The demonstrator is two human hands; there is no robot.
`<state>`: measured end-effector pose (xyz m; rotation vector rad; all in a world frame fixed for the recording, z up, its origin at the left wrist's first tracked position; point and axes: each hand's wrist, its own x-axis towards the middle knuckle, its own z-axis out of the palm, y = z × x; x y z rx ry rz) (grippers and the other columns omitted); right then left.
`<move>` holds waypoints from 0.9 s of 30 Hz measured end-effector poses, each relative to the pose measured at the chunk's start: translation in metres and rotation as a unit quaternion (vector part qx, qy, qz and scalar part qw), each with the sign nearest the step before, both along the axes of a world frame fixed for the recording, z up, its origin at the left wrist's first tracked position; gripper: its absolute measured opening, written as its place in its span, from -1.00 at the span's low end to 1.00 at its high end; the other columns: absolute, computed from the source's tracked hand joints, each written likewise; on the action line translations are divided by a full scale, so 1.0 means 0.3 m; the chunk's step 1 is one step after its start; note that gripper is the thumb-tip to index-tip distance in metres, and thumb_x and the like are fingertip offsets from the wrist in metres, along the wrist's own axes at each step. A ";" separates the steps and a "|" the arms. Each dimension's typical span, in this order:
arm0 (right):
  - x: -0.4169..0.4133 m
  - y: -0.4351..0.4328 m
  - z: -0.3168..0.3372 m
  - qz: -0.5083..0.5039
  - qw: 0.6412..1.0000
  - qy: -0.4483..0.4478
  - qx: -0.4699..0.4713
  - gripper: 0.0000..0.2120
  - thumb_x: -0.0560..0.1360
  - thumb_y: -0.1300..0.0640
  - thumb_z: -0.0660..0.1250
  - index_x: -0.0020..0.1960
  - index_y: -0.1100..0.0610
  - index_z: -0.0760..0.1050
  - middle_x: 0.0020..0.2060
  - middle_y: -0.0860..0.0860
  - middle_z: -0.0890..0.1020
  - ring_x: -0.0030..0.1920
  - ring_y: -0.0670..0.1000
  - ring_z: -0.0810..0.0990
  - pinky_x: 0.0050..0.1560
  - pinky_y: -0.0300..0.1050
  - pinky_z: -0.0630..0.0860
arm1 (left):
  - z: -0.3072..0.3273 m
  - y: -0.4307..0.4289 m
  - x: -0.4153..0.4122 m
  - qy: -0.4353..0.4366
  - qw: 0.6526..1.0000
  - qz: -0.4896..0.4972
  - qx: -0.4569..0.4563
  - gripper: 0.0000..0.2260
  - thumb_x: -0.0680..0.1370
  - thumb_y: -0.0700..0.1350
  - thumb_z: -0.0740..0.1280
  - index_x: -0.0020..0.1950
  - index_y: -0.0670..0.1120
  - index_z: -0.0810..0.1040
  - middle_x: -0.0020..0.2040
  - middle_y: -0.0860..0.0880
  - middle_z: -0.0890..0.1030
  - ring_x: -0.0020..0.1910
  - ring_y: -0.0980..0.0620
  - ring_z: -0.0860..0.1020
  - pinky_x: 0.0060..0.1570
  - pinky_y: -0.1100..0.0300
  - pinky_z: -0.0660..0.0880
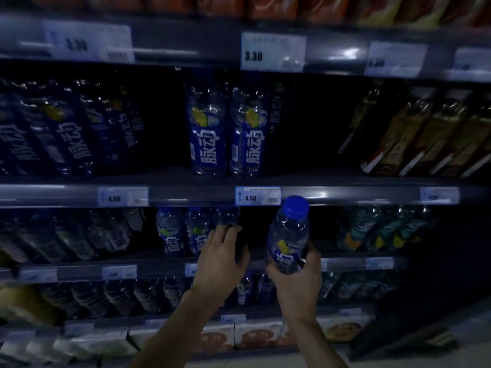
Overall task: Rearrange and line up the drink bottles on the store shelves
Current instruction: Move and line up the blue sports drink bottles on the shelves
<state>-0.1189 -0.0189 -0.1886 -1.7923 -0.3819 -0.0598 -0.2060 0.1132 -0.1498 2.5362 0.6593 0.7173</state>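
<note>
Step in hand, as I judge it: filling out the short row on the lower shelf (162, 270).

- My right grip (295, 277) is closed round the lower body of the blue-capped bottle (288, 235). The bottle is upright in front of the shelf edge and not yet on the shelf.
- My left grip (220, 261) is curled round the end bottle (226, 216) of that row, which stands just beside two matching bottles (183, 232).

The next move likely calls for steadying the end bottle and setting the held one into the dark gap to its right, label forward and flush with the row.

The price rail (257, 195) overhangs just above the cap, so entry must be low. The green-labelled bottles (372, 229) bound the gap on the right. Lighting is poor, so I cannot tell how deep the gap runs.
</note>
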 end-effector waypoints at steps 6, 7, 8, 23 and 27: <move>-0.008 0.024 0.205 0.005 0.999 -0.020 0.032 -0.37 0.24 0.02 0.59 0.22 -0.07 0.38 0.06 -0.07 0.51 0.01 -0.18 0.56 -0.12 -0.33 0.53 | 0.155 0.002 0.022 -0.028 0.997 0.009 0.065 -0.59 0.50 -0.08 0.36 0.31 -0.19 0.45 0.23 -0.16 0.49 0.30 -0.19 0.37 0.30 -0.11 0.36; 0.002 0.034 0.240 0.001 0.999 -0.026 0.036 -0.39 0.24 0.01 0.59 0.20 -0.05 0.40 0.04 -0.06 0.52 -0.01 -0.18 0.56 -0.14 -0.34 0.52 | 0.179 0.007 0.031 -0.028 0.997 0.009 0.077 -0.58 0.50 -0.06 0.35 0.32 -0.19 0.44 0.25 -0.16 0.48 0.33 -0.21 0.36 0.32 -0.11 0.33; 0.012 0.045 0.273 -0.002 0.999 -0.029 0.038 -0.41 0.24 0.00 0.59 0.19 -0.02 0.41 0.03 -0.05 0.53 -0.03 -0.17 0.57 -0.17 -0.35 0.51 | 0.200 0.015 0.039 -0.025 0.996 0.008 0.089 -0.57 0.50 -0.05 0.34 0.33 -0.18 0.43 0.26 -0.17 0.47 0.34 -0.22 0.34 0.33 -0.11 0.32; 0.184 0.158 0.566 0.013 0.998 -0.041 0.052 -0.51 0.25 0.00 0.57 0.07 -0.09 0.42 0.01 0.01 0.59 -0.04 -0.08 0.61 -0.07 -0.13 0.60 | 0.296 0.106 0.115 0.089 0.987 0.040 0.124 -0.44 0.50 0.11 0.25 0.44 -0.10 0.30 0.37 -0.09 0.35 0.40 -0.16 0.24 0.44 -0.04 0.13; 0.202 0.180 0.582 0.005 0.998 -0.056 0.041 -0.50 0.26 0.00 0.57 0.10 -0.08 0.41 0.01 0.00 0.58 -0.05 -0.09 0.60 -0.16 -0.35 0.50 | 0.298 0.104 0.115 0.095 0.987 0.045 0.123 -0.46 0.53 0.12 0.20 0.46 -0.08 0.28 0.39 -0.07 0.33 0.41 -0.12 0.22 0.45 -0.01 0.10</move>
